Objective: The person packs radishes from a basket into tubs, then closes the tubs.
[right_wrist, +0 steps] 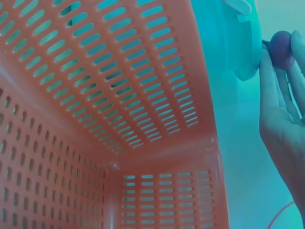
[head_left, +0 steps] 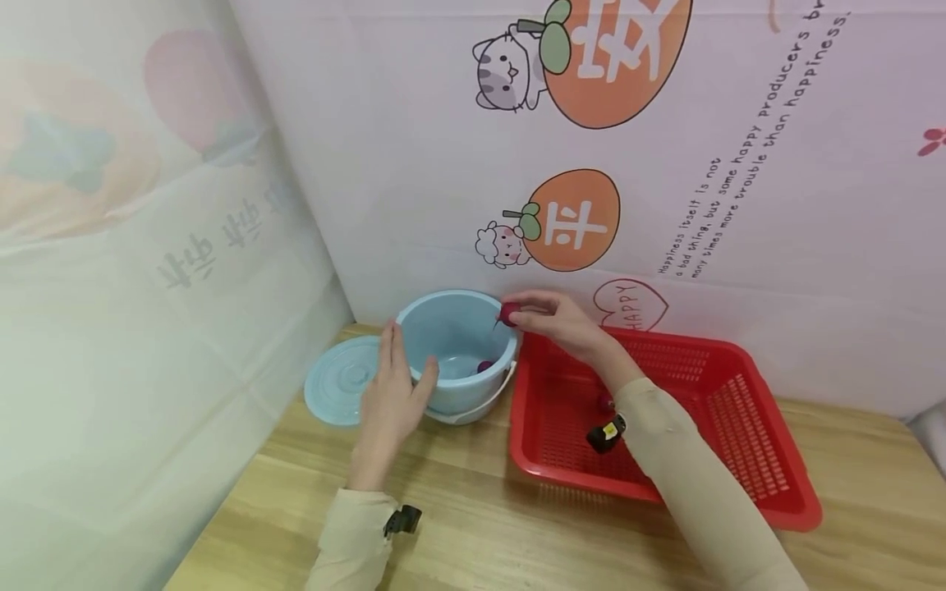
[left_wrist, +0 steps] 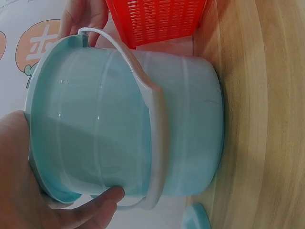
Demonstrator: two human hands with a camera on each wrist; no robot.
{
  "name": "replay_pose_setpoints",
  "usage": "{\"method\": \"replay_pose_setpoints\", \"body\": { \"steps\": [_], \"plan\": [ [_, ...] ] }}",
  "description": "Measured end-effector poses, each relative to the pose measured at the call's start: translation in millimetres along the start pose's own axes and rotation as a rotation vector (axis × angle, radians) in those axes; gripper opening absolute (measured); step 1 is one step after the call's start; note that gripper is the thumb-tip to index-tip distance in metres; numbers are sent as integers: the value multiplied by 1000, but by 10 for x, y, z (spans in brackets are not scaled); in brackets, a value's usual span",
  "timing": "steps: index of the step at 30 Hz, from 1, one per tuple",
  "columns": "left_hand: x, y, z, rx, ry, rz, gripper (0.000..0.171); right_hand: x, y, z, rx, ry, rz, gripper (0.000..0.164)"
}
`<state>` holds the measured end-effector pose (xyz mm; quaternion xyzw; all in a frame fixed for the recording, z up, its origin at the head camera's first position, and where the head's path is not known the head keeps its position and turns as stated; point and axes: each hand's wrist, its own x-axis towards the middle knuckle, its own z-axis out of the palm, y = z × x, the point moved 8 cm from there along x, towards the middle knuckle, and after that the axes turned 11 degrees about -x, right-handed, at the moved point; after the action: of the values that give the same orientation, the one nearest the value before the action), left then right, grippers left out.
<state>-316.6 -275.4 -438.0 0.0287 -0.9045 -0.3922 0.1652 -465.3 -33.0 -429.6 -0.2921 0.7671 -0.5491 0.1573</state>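
Observation:
In the head view my right hand (head_left: 557,324) pinches a red radish (head_left: 509,313) between thumb and fingers, at the right rim of the light-blue bucket (head_left: 461,398). The radish's thin tail points toward the bucket's opening. The right wrist view shows the same radish (right_wrist: 281,50) at the fingertips. My left hand (head_left: 395,394) rests against the bucket's left front, fingers extended and thumb at the rim. In the left wrist view its fingertips (left_wrist: 114,193) touch the bucket's side. Another radish (head_left: 484,366) lies inside the bucket.
A red perforated basket (head_left: 532,474) stands right of the bucket, with a radish (head_left: 606,400) partly hidden by the right arm. The round blue lid (head_left: 340,382) lies at the bucket's left. Printed cloth (head_left: 414,164) hangs behind the wooden table (head_left: 458,509).

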Motion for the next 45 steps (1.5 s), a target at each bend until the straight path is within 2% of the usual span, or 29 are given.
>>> {"method": "replay_pose_setpoints", "body": {
  "steps": [11,18,22,26,29,32,36,41,45],
  "plan": [
    [9,3,41,-4,-6,5,87,-48,23,-30,3,8,14,50],
    [9,4,38,-5,-8,-1,86,34,-161,113,-88,-4,-10,44],
    [55,56,70,-11,-20,14,87,109,-294,225,-166,-42,-58,46],
    [97,121,139,-16,-44,25,88,114,-324,218,-212,-49,-70,44],
    [98,138,164,-8,-48,17,88,92,-309,189,-202,-48,-57,45],
    [84,137,152,-4,-41,12,88,102,-319,209,-217,-74,-61,46],
    [71,113,121,-16,-41,5,89,161,-377,271,-298,-124,-79,42],
    [54,32,60,-20,-37,-27,90,266,-465,389,-399,-192,-118,38],
    [29,-24,26,-13,-35,-43,89,310,-523,496,-439,-247,-139,36]
  ]
}}
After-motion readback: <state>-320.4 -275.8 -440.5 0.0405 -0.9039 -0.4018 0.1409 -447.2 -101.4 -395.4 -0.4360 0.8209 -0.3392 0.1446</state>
